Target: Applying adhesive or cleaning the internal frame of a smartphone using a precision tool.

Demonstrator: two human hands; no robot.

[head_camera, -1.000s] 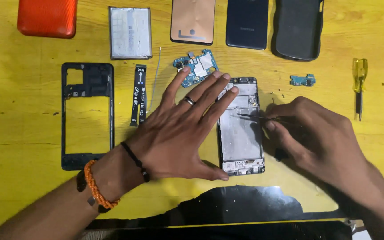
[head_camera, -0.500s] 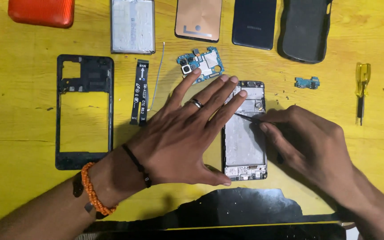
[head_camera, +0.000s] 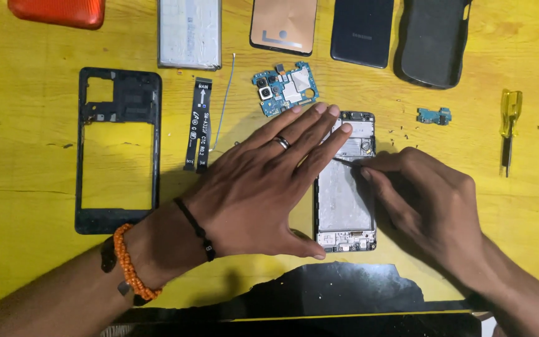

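Observation:
An opened phone body [head_camera: 345,203] lies face down on the yellow table [head_camera: 45,262], its metal inner plate showing. My left hand [head_camera: 263,184] lies flat with fingers spread, fingertips pressing on the phone's upper left edge; it holds nothing. My right hand [head_camera: 422,200] pinches a thin dark tool [head_camera: 344,161] whose tip points at the upper part of the phone's inside. A blue circuit board [head_camera: 285,87] sits just above my left fingertips.
A black phone mid-frame [head_camera: 118,150], a black flex ribbon [head_camera: 199,125], a grey battery [head_camera: 189,32], a copper-coloured back plate [head_camera: 283,25], a dark phone [head_camera: 362,31], a black case [head_camera: 433,40], a small blue board [head_camera: 435,116], a yellow screwdriver [head_camera: 509,128] and an orange case [head_camera: 57,11].
My hands stay on the phone; the tool tip has shifted slightly along its upper part. The view has drifted a little.

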